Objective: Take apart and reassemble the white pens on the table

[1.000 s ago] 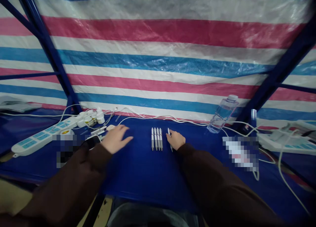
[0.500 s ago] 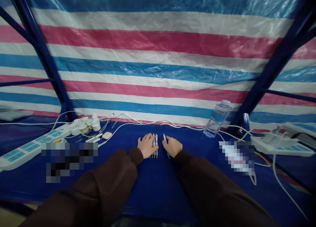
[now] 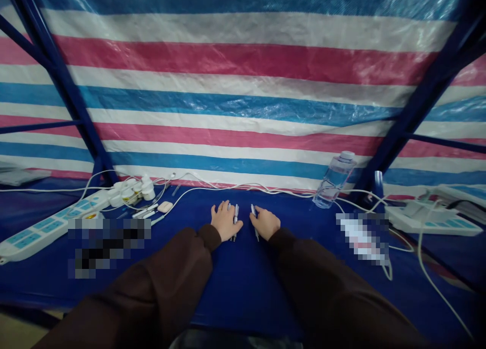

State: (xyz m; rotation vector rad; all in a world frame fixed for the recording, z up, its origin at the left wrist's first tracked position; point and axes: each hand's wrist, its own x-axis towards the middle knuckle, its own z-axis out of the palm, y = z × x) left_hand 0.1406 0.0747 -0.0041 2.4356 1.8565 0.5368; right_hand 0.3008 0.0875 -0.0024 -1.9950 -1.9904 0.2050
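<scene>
Set apart, before six o'clock: one white pen (image 3: 252, 210), pinched in right hand (image 3: 266, 224). Still grouped, past six: other pens (image 3: 236, 215) under spread left hand (image 3: 225, 223), count uncertain.

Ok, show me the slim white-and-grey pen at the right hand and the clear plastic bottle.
Slim white-and-grey pen (image 3: 252, 209) at the right hand (image 3: 268, 224): head view, the pen's upper part.
Clear plastic bottle (image 3: 334, 182): head view, middle of its body.
</scene>
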